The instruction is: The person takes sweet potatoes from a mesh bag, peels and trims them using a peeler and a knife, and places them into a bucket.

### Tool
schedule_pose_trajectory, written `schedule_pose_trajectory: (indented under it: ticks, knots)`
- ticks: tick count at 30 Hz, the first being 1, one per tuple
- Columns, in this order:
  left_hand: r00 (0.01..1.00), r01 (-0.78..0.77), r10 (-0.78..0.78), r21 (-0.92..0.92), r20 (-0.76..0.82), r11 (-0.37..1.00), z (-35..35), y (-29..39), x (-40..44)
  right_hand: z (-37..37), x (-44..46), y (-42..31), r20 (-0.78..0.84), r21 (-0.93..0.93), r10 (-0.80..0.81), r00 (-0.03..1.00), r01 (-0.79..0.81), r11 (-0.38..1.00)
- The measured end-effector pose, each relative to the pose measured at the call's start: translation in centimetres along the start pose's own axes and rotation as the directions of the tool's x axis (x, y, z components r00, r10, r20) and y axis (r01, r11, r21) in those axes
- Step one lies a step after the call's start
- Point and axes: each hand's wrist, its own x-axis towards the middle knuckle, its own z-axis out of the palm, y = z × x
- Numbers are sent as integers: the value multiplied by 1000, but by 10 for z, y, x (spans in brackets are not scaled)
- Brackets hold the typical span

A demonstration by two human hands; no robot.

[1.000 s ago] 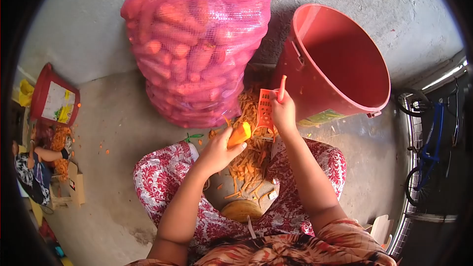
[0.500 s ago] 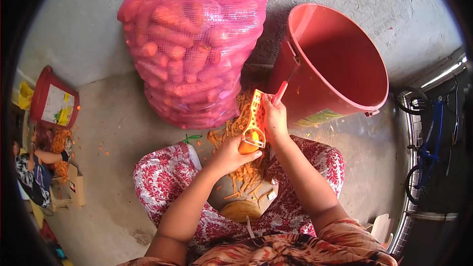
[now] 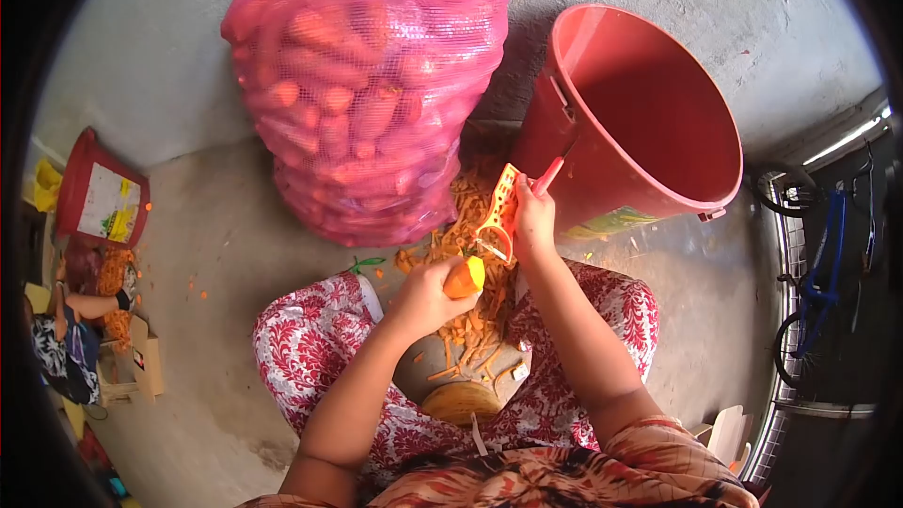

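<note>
My left hand (image 3: 420, 297) is closed round a carrot (image 3: 467, 277), whose bright orange cut end points up and to the right. Up and to the right of it, my right hand (image 3: 534, 224) grips an orange peeler (image 3: 500, 209) with a perforated handle. The peeler's blade end is close to the carrot but apart from it. A red handle (image 3: 548, 175) also sticks out of my right hand; whatever it belongs to is hidden by the fingers. Below both hands, orange peelings (image 3: 463, 329) lie heaped on the floor between my legs.
A pink mesh sack (image 3: 362, 132) full of carrots stands ahead against the wall. To its right is a large red bucket (image 3: 536, 122). Another person's arm (image 3: 94, 306) shows at far left, near a smaller red bucket (image 3: 71, 183). A blue bicycle (image 3: 828, 263) stands at right.
The peeler has come off the carrot and moved slightly right with my right hand. My left hand has tilted the carrot so its cut end faces up.
</note>
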Motion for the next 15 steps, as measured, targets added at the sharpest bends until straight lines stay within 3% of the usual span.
schedule_pose_trajectory:
  ticks: [2, 5, 10, 13, 14, 15]
  knots:
    - [1000, 28, -29, 57, 12, 998, 1, 3, 1, 6, -14, -23, 79, 61, 93, 993, -98, 993]
    - [992, 97, -112, 209, 61, 973, 4, 0, 0, 18, -28, -33, 142, -17, 77, 987, -75, 997]
    - [980, 142, -171, 247, 100, 958, 0, 4, 1, 25, -31, -9, 202, -113, -76, 976, 101, 988]
    - [987, 32, -70, 256, 142, 966, 0, 8, -5, 22, -29, -17, 99, -118, 32, 995, -20, 993]
    - [986, -22, -20, 252, 163, 968, 0, 11, -9, 6, -2, 3, 0, -232, -165, 986, 160, 959]
    - [985, -65, 23, 242, 170, 968, 1, 18, -11, 0, 6, -3, -61, -137, -125, 990, 116, 984]
